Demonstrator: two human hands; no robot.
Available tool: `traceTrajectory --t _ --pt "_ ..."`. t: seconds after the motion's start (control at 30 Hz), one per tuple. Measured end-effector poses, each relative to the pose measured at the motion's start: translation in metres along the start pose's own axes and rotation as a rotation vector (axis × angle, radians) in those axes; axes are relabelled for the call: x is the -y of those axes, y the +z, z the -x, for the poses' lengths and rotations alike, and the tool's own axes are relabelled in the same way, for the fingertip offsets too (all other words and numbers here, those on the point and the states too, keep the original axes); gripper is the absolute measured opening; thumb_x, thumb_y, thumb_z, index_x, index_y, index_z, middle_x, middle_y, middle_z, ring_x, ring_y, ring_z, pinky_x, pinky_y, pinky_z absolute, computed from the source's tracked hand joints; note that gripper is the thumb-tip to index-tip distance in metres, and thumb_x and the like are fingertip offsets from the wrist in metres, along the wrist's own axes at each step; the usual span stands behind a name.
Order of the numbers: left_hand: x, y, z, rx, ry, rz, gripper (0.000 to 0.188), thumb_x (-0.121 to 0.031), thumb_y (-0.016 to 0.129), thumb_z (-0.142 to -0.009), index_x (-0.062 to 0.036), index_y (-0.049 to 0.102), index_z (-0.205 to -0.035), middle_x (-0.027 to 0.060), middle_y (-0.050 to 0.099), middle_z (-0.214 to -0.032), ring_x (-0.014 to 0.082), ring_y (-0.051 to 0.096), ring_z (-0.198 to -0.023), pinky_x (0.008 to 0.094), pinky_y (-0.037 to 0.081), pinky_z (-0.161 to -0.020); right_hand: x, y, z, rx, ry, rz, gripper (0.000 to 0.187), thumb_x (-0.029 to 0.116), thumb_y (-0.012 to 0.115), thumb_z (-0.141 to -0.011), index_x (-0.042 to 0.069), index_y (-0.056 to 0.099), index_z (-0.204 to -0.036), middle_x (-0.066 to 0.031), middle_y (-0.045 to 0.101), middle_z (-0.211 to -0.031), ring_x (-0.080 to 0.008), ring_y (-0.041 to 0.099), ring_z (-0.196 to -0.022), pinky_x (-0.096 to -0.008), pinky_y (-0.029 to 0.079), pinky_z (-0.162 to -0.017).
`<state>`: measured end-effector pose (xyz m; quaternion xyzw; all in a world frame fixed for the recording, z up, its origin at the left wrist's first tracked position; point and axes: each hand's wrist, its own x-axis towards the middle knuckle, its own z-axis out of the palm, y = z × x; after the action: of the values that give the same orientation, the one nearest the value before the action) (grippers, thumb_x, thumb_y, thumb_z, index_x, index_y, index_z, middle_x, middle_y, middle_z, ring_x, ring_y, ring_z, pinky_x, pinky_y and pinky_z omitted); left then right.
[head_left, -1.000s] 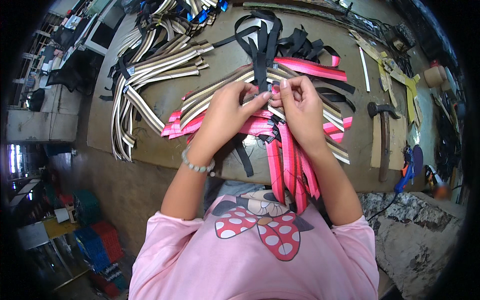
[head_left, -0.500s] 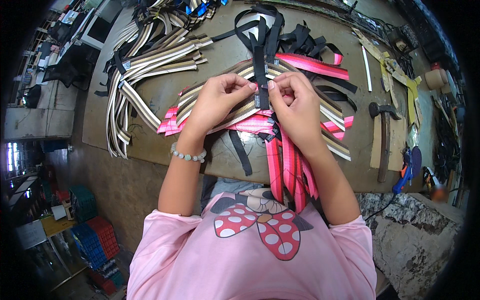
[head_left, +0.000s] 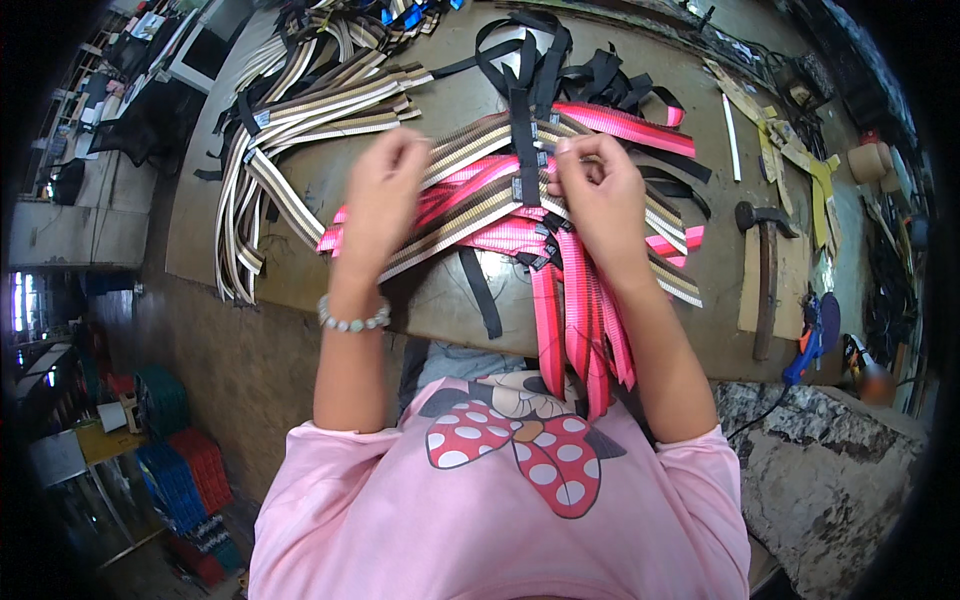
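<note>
Brown, cream and white striped webbing straps (head_left: 455, 228) lie fanned across the table in front of me, layered with pink and red striped straps (head_left: 585, 310). A black webbing strip (head_left: 521, 135) runs lengthwise over their middle. My right hand (head_left: 607, 205) is beside this strip, its thumb and fingers pinched together at the straps' edge; whatever is between the fingertips is too small to make out. Over the left part of the striped straps is my left hand (head_left: 385, 195), apart from the black strip. Motion smears its fingers, and I see nothing plainly in it.
More striped straps (head_left: 265, 170) are piled at the left of the table (head_left: 420, 310). Black straps (head_left: 605, 85) lie at the back. To the right are a hammer (head_left: 768, 270), a blue glue gun (head_left: 803, 355) with a cord, and a tape roll (head_left: 872, 160).
My left hand has drawn away from the black strip, to the left, uncovering pink straps between the striped ones. My right hand stays close to the strip, shifted slightly.
</note>
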<state>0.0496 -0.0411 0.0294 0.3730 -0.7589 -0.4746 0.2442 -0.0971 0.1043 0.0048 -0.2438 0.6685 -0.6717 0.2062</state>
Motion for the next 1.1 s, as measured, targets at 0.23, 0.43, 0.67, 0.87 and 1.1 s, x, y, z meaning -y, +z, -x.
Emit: traceTrajectory --t 0.23,0.43,0.67,0.87,1.1 --pt "-0.031 -0.052 0.059 -0.013 0.259 -0.958 0.029 -0.018 0.068 -0.077 -0.001 0.065 -0.1 0.0198 0.06 -0.112 0.0363 0.059 -0.101 0.0447 0.048 -0.087 -0.012 -0.007 0.001 0.07 -0.049 -0.019 0.019 0.017 0.06 -0.096 -0.001 0.056 -0.095 -0.0059 0.063 -0.08 -0.0096 0.064 -0.07 -0.0237 0.052 -0.061" --pt "-0.005 0.043 0.034 0.219 0.729 -0.446 0.034 -0.016 0.074 -0.074 -0.0089 0.063 -0.106 0.0133 0.057 -0.103 0.0329 0.056 -0.102 0.0447 0.045 -0.089 -0.014 -0.021 -0.004 0.121 0.109 -0.187 0.019 0.02 0.058 -0.098 0.001 0.057 -0.097 -0.0049 0.062 -0.085 -0.01 0.064 -0.075 -0.0222 0.054 -0.068" --pt "-0.022 0.014 0.002 0.403 0.574 -0.186 0.018 -0.013 0.074 -0.076 -0.0035 0.073 -0.09 0.0164 0.069 -0.083 0.0338 0.066 -0.077 0.0366 0.052 -0.074 0.006 -0.081 -0.03 0.094 0.086 -0.48 0.023 0.019 0.056 -0.099 -0.001 0.059 -0.109 -0.0141 0.065 -0.105 -0.0188 0.066 -0.091 -0.0278 0.057 -0.081" --pt "-0.017 0.023 0.006 0.164 0.266 0.15 0.026 -0.024 0.074 -0.085 0.0019 0.072 -0.086 0.004 0.067 -0.072 0.0061 0.058 -0.064 0.0241 0.047 -0.058 0.014 -0.06 -0.01 0.314 -0.119 -0.482 0.02 0.017 0.056 -0.098 -0.002 0.06 -0.104 -0.0174 0.063 -0.115 -0.0227 0.064 -0.101 -0.0332 0.054 -0.092" --pt "0.006 0.033 0.013 0.311 0.018 0.096 0.027 -0.022 0.073 -0.084 0.0047 0.07 -0.085 0.0067 0.063 -0.065 0.0094 0.055 -0.059 0.0273 0.046 -0.056 -0.004 -0.005 0.008 0.195 0.006 -0.165 0.011 0.005 0.064 -0.091 -0.005 0.059 -0.088 -0.0125 0.062 -0.109 -0.0106 0.062 -0.091 -0.0235 0.052 -0.081"
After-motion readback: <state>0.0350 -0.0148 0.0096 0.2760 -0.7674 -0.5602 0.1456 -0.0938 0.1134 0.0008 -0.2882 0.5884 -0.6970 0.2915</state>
